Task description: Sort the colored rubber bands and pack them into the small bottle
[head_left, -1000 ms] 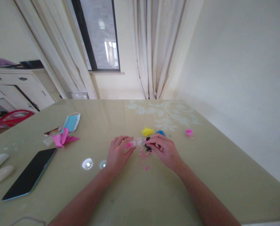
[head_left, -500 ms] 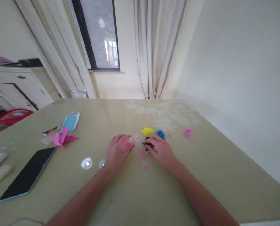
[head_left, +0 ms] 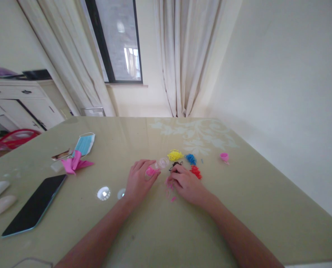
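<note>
My left hand (head_left: 140, 178) is closed around a small clear plastic container (head_left: 161, 163) with pink bits inside, tilted toward the middle of the table. My right hand (head_left: 186, 182) has its fingertips pinched down at the small pink bands (head_left: 168, 191) scattered on the tabletop. Just beyond these fingers lies a small heap of black bands (head_left: 177, 163), partly hidden by the hand. Yellow bands (head_left: 175, 155), blue bands (head_left: 191, 159) and red bands (head_left: 196, 172) form separate little piles around it.
Two clear domed pieces, one a round lid (head_left: 103, 193), lie left of my left hand. Further left are a dark tablet (head_left: 34, 206), a pink folded paper shape (head_left: 75, 163) and a blue mask (head_left: 85, 144). A pink cup-like piece (head_left: 224, 157) stands to the right.
My right hand has drawn slightly back and down from the black bands to the pink ones, uncovering the red pile. My left hand keeps its hold on the container.
</note>
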